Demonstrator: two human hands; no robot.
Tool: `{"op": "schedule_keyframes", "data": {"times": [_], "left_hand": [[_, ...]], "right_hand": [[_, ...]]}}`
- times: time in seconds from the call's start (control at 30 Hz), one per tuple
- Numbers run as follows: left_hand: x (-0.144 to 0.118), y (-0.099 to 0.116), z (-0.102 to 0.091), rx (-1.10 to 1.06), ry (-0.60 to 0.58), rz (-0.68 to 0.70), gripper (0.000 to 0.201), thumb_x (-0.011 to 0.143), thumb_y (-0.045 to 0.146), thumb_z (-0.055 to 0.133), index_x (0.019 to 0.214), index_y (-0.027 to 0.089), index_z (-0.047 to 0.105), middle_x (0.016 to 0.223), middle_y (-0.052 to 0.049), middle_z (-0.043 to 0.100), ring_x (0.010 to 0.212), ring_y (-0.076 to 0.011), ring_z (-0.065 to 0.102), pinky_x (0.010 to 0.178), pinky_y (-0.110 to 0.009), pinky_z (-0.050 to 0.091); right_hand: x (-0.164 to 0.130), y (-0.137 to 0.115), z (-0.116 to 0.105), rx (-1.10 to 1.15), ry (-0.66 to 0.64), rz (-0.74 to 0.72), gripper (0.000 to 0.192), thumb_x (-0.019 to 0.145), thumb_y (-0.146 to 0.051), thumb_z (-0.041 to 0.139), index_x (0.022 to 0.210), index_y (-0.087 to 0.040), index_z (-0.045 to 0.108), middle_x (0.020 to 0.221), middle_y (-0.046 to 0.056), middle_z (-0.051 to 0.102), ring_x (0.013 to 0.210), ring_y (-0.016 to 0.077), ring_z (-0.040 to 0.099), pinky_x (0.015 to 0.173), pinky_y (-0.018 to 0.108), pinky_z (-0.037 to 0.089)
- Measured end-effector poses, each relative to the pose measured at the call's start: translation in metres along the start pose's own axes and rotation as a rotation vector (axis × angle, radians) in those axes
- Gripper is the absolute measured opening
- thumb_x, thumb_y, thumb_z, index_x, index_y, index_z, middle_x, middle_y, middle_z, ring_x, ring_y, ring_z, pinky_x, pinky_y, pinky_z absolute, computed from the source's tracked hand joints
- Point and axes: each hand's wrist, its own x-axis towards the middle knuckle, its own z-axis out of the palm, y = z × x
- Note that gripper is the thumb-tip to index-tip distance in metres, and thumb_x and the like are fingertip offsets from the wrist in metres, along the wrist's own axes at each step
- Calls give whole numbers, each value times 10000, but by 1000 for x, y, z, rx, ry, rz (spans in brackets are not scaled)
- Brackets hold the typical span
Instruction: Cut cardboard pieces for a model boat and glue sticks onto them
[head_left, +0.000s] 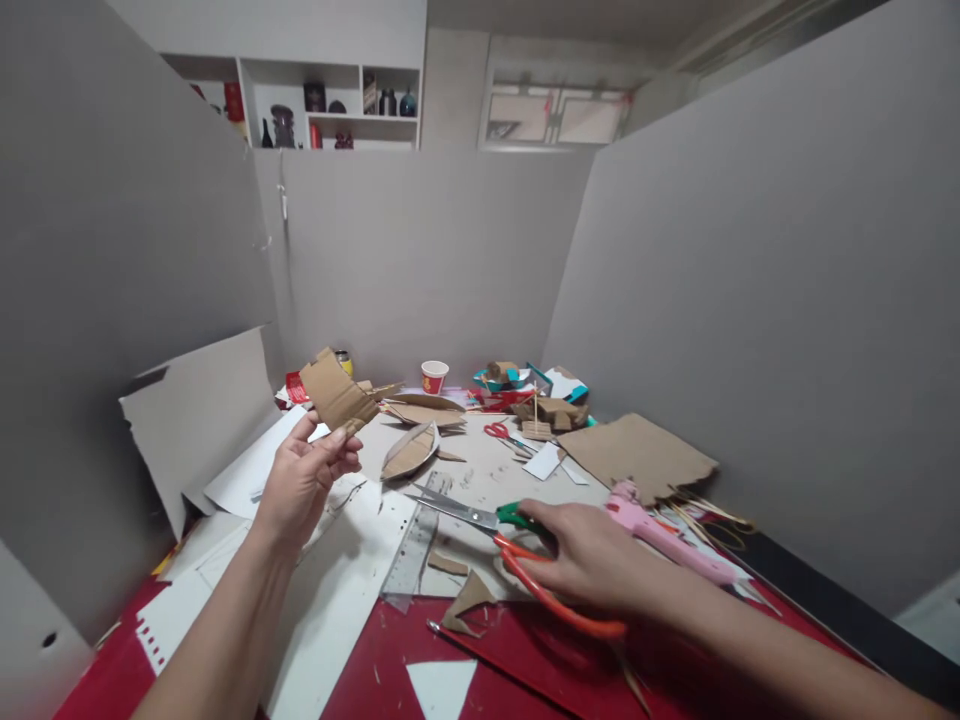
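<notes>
Surroundings: grey partition boards (750, 300) wall in your red worktop (390, 670) on three sides, and a white shelf (330, 105) with small bottles shows above the far board.
Left hand: your left hand (304, 480) is raised above the worktop, its fingers (345, 462) pinched on the lower edge of a cardboard piece (336, 392).
Cardboard piece: it is brown, roughly rectangular, tilted, and held in the air over the white sheets (330, 590) on the left of the worktop.
Right hand: your right hand (592, 560) lies low over the worktop with its fingers through the handles of the orange and green scissors (517, 560).
Scissors: the blades are nearly together and point left, their tips just over a clear ruler (412, 550).
Nearby right: a pink glue gun (667, 535) lies just beside your right hand, near a large brown cardboard sheet (637, 455).
Centre: a boat-shaped cardboard cutout (411, 450) rests beyond the scissor tips; small cardboard scraps (465, 600) lie below the blades.
Far edge: a red paper cup (433, 376) stands by the back board, with smaller red scissors (504, 434) lying in front of a heap of cardboard bits.
</notes>
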Motion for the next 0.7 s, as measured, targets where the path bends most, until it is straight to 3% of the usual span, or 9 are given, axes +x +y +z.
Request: {"op": "schedule_keyframes", "data": {"times": [0.1, 0.23, 0.3, 0.4, 0.5, 0.7], "left_hand": [[-2, -2, 5, -20, 21, -9, 345, 736, 185, 724, 1030, 198, 544, 712, 5, 696, 588, -83, 599, 610, -196, 485], [-7, -5, 12, 26, 13, -28, 388, 709, 248, 750, 1034, 184, 548, 787, -41, 730, 603, -99, 624, 621, -221, 501], [-9, -7, 17, 53, -5, -43, 392, 700, 261, 757, 1028, 182, 558, 829, -63, 740, 638, -116, 646, 653, -247, 514], [-13, -11, 24, 82, -27, -60, 379, 683, 253, 769, 1004, 180, 580, 846, -72, 750, 684, -143, 675, 709, -281, 523], [-15, -14, 30, 83, -25, -45, 395, 663, 246, 782, 1008, 193, 598, 849, -48, 755, 744, -165, 691, 746, -296, 523], [-15, -19, 30, 147, -68, -2, 414, 685, 227, 777, 1065, 206, 617, 870, -22, 753, 784, -166, 693, 796, -309, 521]], "right_hand": [[11, 10, 9, -160, 23, -6, 372, 823, -495, 510, 908, -152, 625, 784, 121, 664, 676, 244, 596, 579, 303, 341], [23, 3, 3, -107, 112, -106, 316, 806, -396, 569, 969, -134, 642, 905, 152, 656, 794, 259, 600, 661, 333, 399], [30, -17, -4, 104, 237, -176, 293, 842, -398, 547, 946, -141, 640, 884, 121, 651, 794, 217, 588, 695, 326, 421], [42, -59, -11, 715, 204, -284, 325, 884, -445, 489, 853, -153, 626, 698, 26, 607, 618, 129, 555, 581, 259, 445], [55, -94, -11, 1172, 250, -238, 355, 763, -475, 648, 864, -136, 619, 644, -12, 565, 513, 94, 516, 474, 220, 441], [68, -110, -3, 1419, 389, -240, 267, 711, -391, 685, 732, -135, 612, 579, -40, 537, 426, 52, 443, 381, 178, 368]]}}
